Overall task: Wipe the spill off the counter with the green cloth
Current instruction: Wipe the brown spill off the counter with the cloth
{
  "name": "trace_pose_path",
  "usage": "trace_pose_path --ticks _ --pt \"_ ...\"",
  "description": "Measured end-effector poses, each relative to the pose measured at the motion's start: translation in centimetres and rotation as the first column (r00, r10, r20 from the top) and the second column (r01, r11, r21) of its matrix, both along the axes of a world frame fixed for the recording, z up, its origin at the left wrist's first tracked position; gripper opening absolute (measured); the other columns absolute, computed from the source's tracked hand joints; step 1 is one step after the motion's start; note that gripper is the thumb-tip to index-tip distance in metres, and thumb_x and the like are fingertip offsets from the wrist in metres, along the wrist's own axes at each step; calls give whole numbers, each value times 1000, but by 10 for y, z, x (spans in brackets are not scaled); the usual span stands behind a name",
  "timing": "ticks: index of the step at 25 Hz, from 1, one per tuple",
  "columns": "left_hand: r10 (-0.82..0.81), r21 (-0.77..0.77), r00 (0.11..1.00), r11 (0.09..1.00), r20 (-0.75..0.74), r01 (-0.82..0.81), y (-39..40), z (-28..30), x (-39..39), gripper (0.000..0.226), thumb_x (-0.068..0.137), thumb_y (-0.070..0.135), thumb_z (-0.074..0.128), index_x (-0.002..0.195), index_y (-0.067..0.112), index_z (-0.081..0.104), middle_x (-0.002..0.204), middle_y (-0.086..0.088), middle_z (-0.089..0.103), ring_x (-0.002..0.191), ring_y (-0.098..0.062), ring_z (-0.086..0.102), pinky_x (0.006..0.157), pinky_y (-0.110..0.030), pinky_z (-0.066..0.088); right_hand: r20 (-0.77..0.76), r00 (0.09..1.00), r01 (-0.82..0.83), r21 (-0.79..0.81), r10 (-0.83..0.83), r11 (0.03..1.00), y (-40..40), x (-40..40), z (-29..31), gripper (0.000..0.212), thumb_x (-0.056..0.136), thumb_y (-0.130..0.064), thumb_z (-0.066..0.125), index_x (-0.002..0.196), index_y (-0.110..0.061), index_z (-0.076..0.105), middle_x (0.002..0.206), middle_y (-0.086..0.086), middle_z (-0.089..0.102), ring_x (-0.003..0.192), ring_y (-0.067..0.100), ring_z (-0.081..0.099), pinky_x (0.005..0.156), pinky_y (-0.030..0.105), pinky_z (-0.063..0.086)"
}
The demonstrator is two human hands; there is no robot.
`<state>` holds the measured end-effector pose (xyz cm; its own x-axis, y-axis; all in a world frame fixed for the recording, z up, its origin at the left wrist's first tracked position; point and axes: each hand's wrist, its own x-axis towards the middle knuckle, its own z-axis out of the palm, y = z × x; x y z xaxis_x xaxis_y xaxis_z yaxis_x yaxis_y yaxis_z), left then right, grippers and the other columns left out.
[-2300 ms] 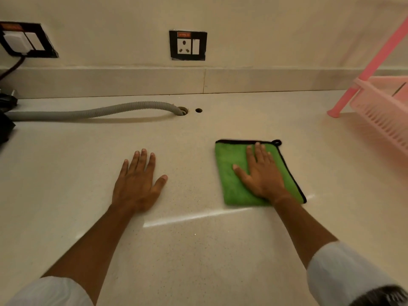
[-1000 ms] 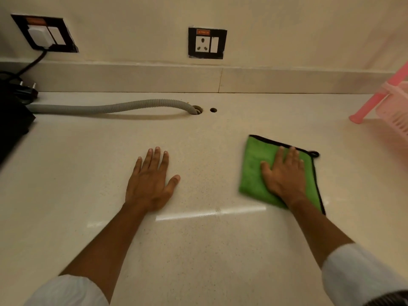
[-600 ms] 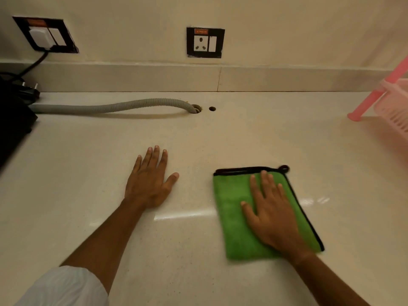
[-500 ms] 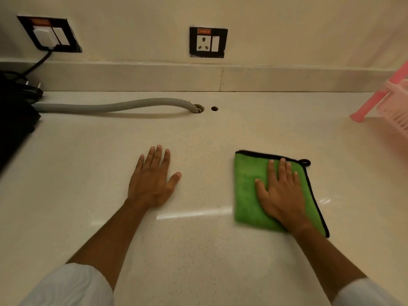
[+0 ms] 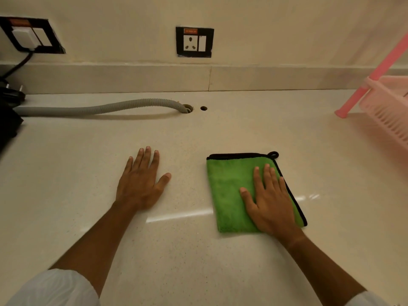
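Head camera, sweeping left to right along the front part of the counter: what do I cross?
Left hand flat on the counter → green cloth → right hand pressing flat on the cloth's right part → pink rack at the far right, set further back.

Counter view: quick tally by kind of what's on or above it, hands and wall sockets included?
Hands: 2, left hand flat on the counter, right hand flat on the cloth
Green cloth: 1
Grey corrugated hose: 1
Pink rack: 1
Wall sockets: 2, middle, left
Total: 7
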<state>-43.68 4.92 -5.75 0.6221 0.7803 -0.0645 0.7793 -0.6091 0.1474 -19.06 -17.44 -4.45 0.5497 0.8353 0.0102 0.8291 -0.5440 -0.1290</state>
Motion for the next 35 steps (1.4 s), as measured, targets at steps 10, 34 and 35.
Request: trace_pose_path --ticks 10,34,35 --pt "9 -3 1000 1000 1 -9 -1 2 1 92 75 70 -5 152 20 -11 163 -5 -15 150 -18 -14 123 -42 -2 -61 994 -97 -17 96 995 59 13 5 77 95 -55 9 153 -5 2 163 16 0 151 25 -4 123 39 0" --pt "108 -26 992 994 61 -106 7 18 -49 71 97 47 26 154 15 -4 163 -12 -11 150 -23 -12 122 -39 -6 -34 978 -206 -10 206 978 99 -72 4 79 91 -63 13 155 -18 1 163 16 -3 151 29 -6 122 48 -1" --pt "120 -36 992 992 32 -119 7 16 -58 71 98 47 27 153 15 -5 163 -11 -12 150 -23 -13 122 -40 -7 -31 980 -199 -19 198 980 107 -78 2 77 92 -62 13 155 -19 1 163 17 -2 151 30 -5 122 49 1"
